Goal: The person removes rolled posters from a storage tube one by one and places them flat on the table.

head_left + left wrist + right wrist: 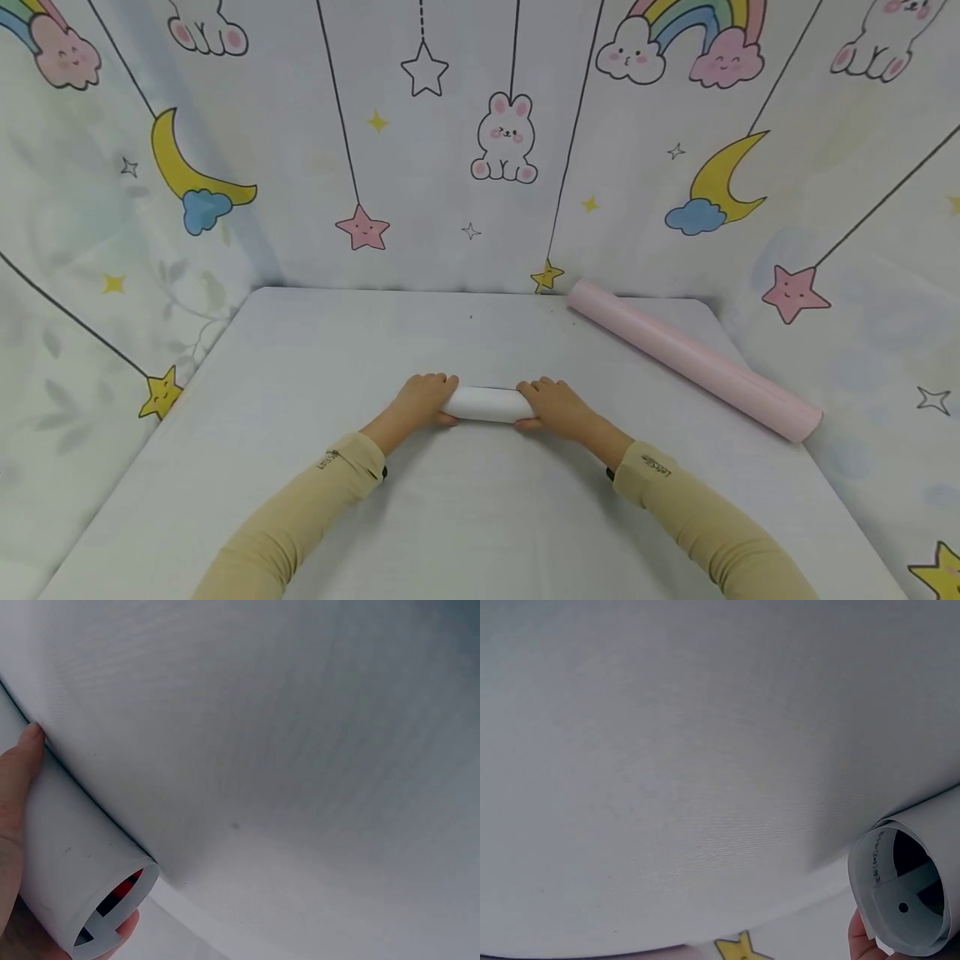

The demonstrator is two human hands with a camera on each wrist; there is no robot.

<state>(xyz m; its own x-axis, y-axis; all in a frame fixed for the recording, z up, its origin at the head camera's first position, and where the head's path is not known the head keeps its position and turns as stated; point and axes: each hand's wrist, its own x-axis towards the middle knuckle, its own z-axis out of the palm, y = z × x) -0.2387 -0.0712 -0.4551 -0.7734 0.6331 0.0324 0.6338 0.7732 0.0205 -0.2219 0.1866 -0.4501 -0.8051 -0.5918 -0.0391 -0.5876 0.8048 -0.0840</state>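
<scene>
left hand (420, 400) and right hand (560, 408) grip the white roll (489, 404) at both ends, presumably against uncurling; a pink roll (693, 360) lies right of it.

Left hand (422, 400) and right hand (559, 408) are gripping near mid-frame.
The left arm (300, 512) is slanting from lower left, the right arm (701, 525) from lower right; both hands are lying nearly level, thumbs (447, 421) resting below fingers (550, 387).
</scene>
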